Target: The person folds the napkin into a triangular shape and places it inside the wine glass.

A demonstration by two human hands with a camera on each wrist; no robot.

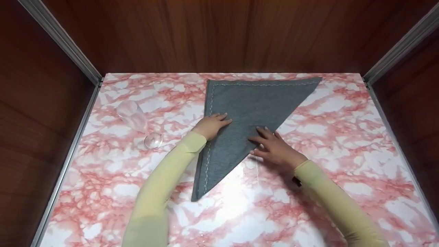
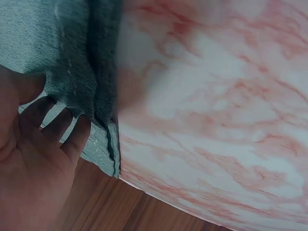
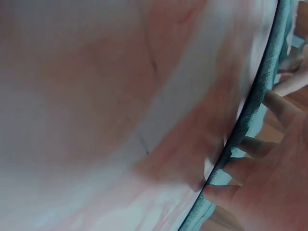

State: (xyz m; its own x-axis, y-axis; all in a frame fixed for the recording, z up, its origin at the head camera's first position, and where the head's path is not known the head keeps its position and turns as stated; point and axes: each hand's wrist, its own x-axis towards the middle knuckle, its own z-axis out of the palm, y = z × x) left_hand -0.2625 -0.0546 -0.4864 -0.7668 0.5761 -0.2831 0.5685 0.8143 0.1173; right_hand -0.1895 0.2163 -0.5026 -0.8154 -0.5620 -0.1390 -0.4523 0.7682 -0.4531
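A grey cloth napkin, folded into a triangle with white stitching along two sides, lies on the table. My left hand rests on it near its left edge, fingers spread loosely. In the left wrist view, the left fingertips touch the cloth beside the layered hem. My right hand is at the slanted folded edge, with fingers on top of the cloth. Seen in the right wrist view, the right fingertips press along that fold. Neither hand curls round the cloth.
A clear stemmed glass stands on its round base to the left of the napkin. The table has a red-and-white marbled surface. Dark wooden panels with metal corner strips rise at the back and both sides.
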